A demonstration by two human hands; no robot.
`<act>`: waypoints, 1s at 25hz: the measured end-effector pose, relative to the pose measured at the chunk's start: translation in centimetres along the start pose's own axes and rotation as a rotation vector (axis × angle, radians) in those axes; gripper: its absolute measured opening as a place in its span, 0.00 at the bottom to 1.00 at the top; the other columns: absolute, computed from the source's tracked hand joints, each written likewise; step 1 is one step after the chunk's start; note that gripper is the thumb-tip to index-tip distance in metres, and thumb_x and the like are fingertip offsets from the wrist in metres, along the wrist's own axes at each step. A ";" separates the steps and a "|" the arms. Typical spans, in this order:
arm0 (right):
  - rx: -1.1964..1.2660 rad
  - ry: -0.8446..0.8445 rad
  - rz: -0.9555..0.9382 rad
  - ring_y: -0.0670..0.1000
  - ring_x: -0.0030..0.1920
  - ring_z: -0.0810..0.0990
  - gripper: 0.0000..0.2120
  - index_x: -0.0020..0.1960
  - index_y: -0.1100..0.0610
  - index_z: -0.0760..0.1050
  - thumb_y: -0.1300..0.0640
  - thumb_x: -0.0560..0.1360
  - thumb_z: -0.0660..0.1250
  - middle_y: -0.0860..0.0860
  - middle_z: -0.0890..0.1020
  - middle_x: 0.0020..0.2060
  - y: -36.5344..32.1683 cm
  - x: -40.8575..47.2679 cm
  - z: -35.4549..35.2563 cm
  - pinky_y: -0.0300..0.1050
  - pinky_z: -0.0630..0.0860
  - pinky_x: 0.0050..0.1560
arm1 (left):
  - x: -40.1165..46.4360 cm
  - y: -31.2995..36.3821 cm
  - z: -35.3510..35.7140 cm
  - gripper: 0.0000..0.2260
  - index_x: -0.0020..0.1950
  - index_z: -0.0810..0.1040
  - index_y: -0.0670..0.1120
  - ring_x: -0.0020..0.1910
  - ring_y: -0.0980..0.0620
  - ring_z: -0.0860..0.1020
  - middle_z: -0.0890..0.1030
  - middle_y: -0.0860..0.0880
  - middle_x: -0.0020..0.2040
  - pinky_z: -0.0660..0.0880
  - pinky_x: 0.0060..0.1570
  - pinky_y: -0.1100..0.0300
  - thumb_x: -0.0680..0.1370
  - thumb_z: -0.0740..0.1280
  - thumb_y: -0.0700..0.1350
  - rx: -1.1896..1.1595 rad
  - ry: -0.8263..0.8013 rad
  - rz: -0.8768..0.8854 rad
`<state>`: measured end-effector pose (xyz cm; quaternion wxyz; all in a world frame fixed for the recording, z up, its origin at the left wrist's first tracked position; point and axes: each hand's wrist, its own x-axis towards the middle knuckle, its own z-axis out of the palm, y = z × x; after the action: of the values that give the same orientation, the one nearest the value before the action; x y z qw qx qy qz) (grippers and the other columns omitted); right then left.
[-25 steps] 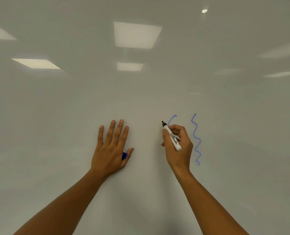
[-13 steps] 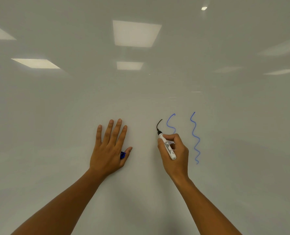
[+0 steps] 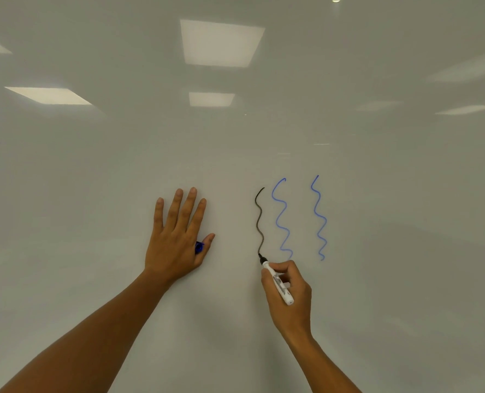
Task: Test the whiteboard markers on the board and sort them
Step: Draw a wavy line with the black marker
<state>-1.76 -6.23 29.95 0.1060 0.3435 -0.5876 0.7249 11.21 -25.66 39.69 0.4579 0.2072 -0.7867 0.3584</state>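
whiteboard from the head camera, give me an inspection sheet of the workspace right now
surface: glossy white whiteboard, reflecting ceiling light panels.
job's things: white-barrelled black-tipped marker, tip at the bottom end of a wavy black line; two wavy blue lines, one next to it and one further right; small blue piece, perhaps a marker cap, under the left hand, mostly hidden.
clutter: nothing seen.
grippers: left hand flat on the board, fingers straight, thumb beside the blue piece; right hand grips the marker.
cables: nothing seen.
surroundings: only the ceiling panels' reflections; no tray or other markers in view.
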 end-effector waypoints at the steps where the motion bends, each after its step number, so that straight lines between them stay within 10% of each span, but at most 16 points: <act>1: 0.006 0.004 0.016 0.46 0.36 0.80 0.03 0.45 0.48 0.78 0.54 0.76 0.71 0.45 0.82 0.37 0.3 -0.4 -0.1 0.41 0.77 0.34 | 0.0 0.0 0.0 0.34 0.79 0.52 0.43 0.79 0.40 0.47 0.50 0.41 0.80 0.48 0.75 0.37 0.80 0.52 0.61 -0.001 0.002 -0.001; 17: 0.189 -0.217 0.221 0.50 0.35 0.75 0.03 0.44 0.49 0.81 0.53 0.77 0.70 0.57 0.80 0.36 0.1 -5.5 -3.9 0.47 0.72 0.37 | -0.8 0.7 -1.5 0.35 0.79 0.54 0.42 0.78 0.39 0.53 0.56 0.41 0.78 0.44 0.74 0.35 0.79 0.52 0.63 -0.168 0.001 -0.057; 21: 0.239 -0.290 0.226 0.56 0.32 0.68 0.13 0.45 0.52 0.83 0.59 0.82 0.61 0.57 0.81 0.35 0.4 -6.6 -4.5 0.50 0.65 0.34 | -6.0 2.3 -1.3 0.30 0.70 0.65 0.42 0.66 0.39 0.69 0.71 0.42 0.63 0.53 0.72 0.35 0.77 0.60 0.62 -0.378 0.165 -0.091; 25: 0.190 -0.340 0.241 0.53 0.33 0.69 0.12 0.45 0.50 0.82 0.61 0.81 0.62 0.56 0.83 0.35 0.4 -8.3 -4.1 0.50 0.66 0.36 | -12.6 4.6 -1.9 0.24 0.59 0.74 0.47 0.53 0.49 0.75 0.78 0.52 0.49 0.63 0.61 0.52 0.78 0.55 0.65 -0.638 -0.022 -0.138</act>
<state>2.63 -0.49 24.17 -0.1148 0.3963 -0.5628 0.7162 15.53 -21.18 27.60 0.5147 0.1100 -0.8482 0.0597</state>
